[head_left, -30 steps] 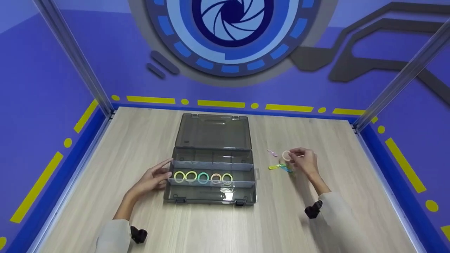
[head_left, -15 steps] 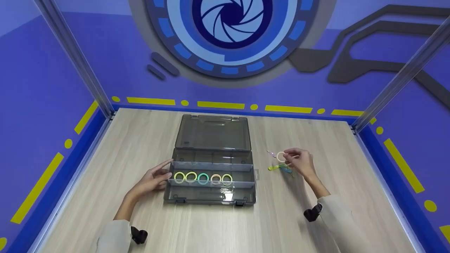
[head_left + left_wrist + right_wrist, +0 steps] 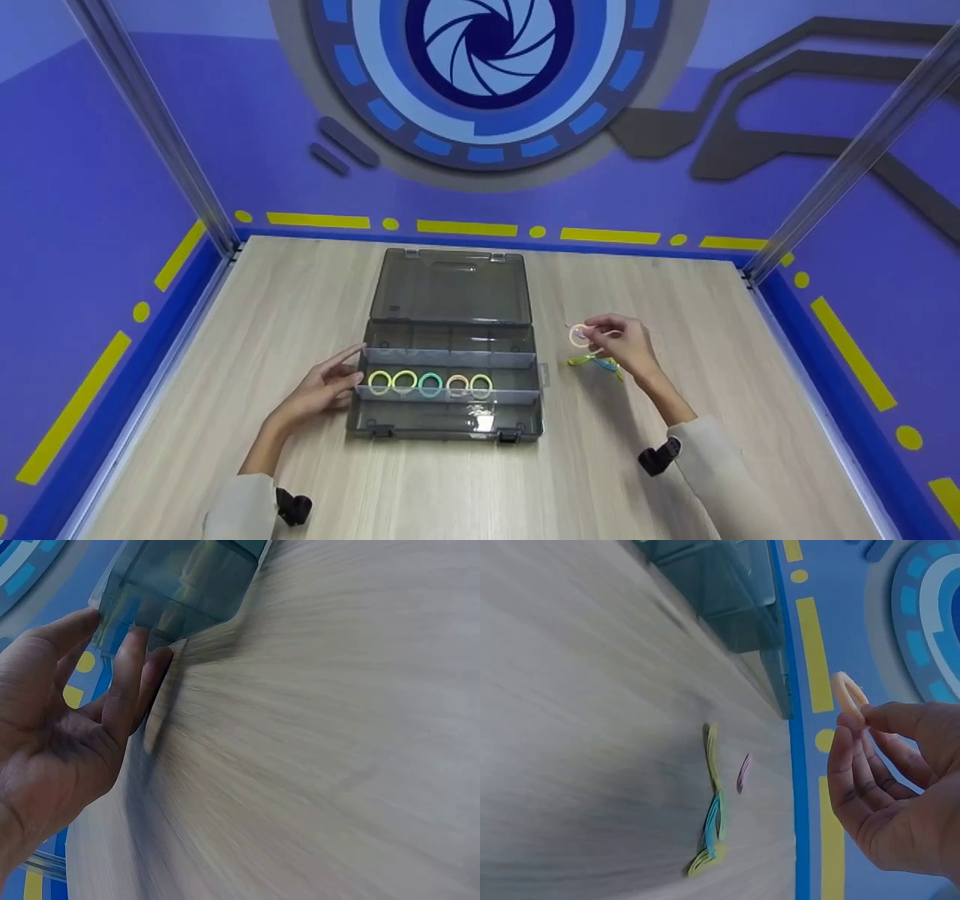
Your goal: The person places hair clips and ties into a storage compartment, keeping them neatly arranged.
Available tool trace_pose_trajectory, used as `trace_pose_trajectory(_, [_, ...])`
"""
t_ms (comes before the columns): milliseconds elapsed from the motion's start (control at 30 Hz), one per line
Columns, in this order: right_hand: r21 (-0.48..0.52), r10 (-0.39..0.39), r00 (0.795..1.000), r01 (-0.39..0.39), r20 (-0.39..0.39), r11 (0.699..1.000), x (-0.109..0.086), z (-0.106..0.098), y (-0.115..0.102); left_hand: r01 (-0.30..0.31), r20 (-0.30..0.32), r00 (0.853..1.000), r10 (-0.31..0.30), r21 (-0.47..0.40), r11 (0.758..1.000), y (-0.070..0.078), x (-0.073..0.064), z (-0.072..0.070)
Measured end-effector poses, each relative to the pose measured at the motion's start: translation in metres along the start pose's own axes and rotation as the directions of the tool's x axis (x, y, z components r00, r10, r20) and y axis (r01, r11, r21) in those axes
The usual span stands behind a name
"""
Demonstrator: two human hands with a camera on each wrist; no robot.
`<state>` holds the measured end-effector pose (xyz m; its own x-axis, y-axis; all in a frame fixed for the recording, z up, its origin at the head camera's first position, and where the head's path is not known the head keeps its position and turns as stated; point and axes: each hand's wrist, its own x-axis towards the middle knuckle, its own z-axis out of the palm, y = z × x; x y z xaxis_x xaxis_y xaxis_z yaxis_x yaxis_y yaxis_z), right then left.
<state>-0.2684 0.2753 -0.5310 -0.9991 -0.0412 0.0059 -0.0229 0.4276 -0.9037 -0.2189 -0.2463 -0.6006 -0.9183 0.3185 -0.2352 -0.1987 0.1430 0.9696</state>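
My right hand (image 3: 628, 347) pinches a pale peach hair tie (image 3: 845, 694) between thumb and fingers, raised over the table. In the head view the ring overlaps a small pink hair tie (image 3: 745, 772) lying on the wood. Close by lie yellow (image 3: 713, 757) and blue (image 3: 710, 823) hair ties, stretched long and thin. My left hand (image 3: 319, 390) rests its fingertips against the left wall of a grey see-through divided box (image 3: 450, 416). Several ring-shaped hair ties, among them a teal one (image 3: 420, 385), stand in a row along the divider in its middle compartment.
The box's lid (image 3: 450, 289) lies folded back towards the rear wall. A clear tab (image 3: 544, 374) juts from the box's right side. Blue printed panels (image 3: 150, 150) and metal posts (image 3: 847, 169) enclose the wooden table (image 3: 450, 495).
My right hand has moved left towards the box with the peach hair tie, now passing over the pink one. The left hand has stayed at the box's side.
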Motion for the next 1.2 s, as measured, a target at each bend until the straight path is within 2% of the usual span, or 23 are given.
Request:
trace_pose_trajectory(367, [0.045,-0.004,0.991,-0.001,0.132,0.999,-0.002,0.018,-0.013,-0.005,0.010,1.000,0.005,-0.006,1.000,0.002,-0.002,-0.001])
trace_pose_trajectory(500, [0.061,-0.016,0.986,0.006,0.167,0.998,-0.003,0.027,-0.014,-0.014,0.018,1.000,0.013,0.024,1.000,0.001,-0.001,-0.001])
trace_pose_trajectory(667, [0.035,-0.040,0.976,0.033,0.215,0.999,-0.005,0.039,-0.016,-0.007,0.016,1.000,0.006,0.046,0.999,0.001,-0.002,-0.001])
trace_pose_trajectory(800, [0.001,-0.069,0.970,0.071,0.232,0.998,-0.007,0.049,-0.020,-0.003,0.014,1.000,0.002,0.032,0.999,0.002,-0.003,-0.001])
trace_pose_trajectory(900, [-0.018,-0.084,0.969,0.091,0.234,0.996,-0.013,0.056,-0.032,-0.011,0.017,1.000,0.011,0.032,0.999,0.003,-0.002,-0.002])
trace_pose_trajectory(1033, [-0.018,-0.111,0.962,0.119,0.248,0.993,-0.012,0.064,-0.033,-0.027,0.025,0.999,0.026,0.059,0.998,0.005,-0.002,-0.002])
trace_pose_trajectory(1100, [-0.010,-0.122,0.958,0.129,0.259,0.992,-0.008,0.069,-0.023,-0.034,0.028,0.999,0.032,0.065,0.997,0.006,-0.003,-0.001])
trace_pose_trajectory(1200, [-0.011,-0.128,0.954,0.136,0.272,0.991,-0.007,0.073,-0.022,-0.042,0.037,0.999,0.040,0.053,0.998,0.006,-0.002,-0.001])
